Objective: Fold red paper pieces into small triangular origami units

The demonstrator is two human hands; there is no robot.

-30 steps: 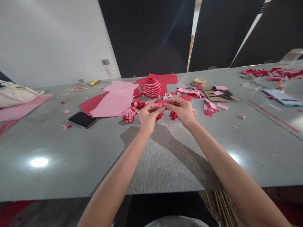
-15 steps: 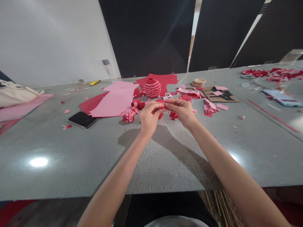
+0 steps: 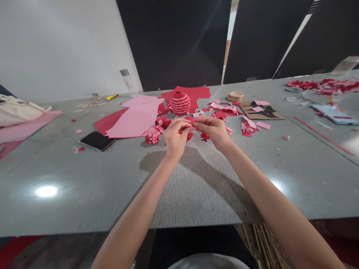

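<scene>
Both hands are close together over the middle of the table [image 3: 84,186], almost touching at the fingertips. The left hand [image 3: 176,140] is curled and the right hand [image 3: 214,130] is pinched narrow, and together they hold a small piece of red paper [image 3: 188,119] between them. (The fingers hide most of it, so its exact shape and any folds can't be made out.) The paper is in the air, above the table and apart from everything on it.

Just beyond the hands lie small clusters of folded red and pink paper pieces [image 3: 153,138], nearest the left hand. Farther off sits a round red-and-pink paper ball [image 3: 180,103] on red paper sheets [image 3: 190,93], with pink paper sheets [image 3: 134,117] to its left. A phone [image 3: 97,141] lies face up at the near left of those sheets.

To the right are a piece of cardboard [image 3: 260,111] with pink scraps on it and a small wooden coil [image 3: 235,96]. At the far right is a long heap of red paper [image 3: 322,86].
</scene>
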